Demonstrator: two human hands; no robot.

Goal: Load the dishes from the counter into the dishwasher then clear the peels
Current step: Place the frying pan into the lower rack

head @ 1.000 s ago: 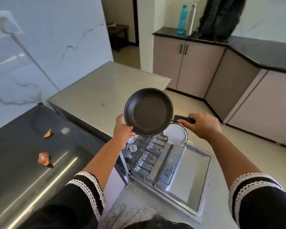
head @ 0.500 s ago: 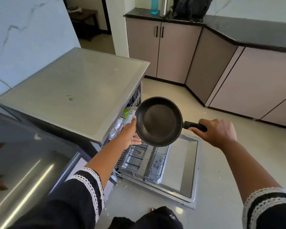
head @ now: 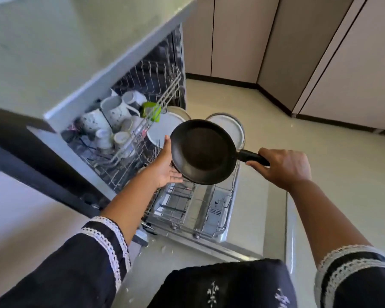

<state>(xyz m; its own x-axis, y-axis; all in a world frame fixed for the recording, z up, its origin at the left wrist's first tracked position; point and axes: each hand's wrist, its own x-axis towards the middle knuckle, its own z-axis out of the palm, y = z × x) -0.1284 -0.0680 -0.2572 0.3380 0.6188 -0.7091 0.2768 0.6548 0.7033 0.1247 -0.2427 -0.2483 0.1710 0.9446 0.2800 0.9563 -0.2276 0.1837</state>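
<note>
Black and rigid, the frying pan hangs above the pulled-out lower rack of the dishwasher. Our right hand wraps its handle; our left hand, fingers flat, steadies the rim. We judge it fairly heavy off-centre, so 2 holds suit, handle plus rim, near 2 plates.

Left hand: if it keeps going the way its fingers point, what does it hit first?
Probably the white plate standing in the lower rack. The left hand lies open against the frying pan rim, fingers pointing up-frame toward that plate. Depth is unclear; the upper rack edge sits close beside that line.
</note>
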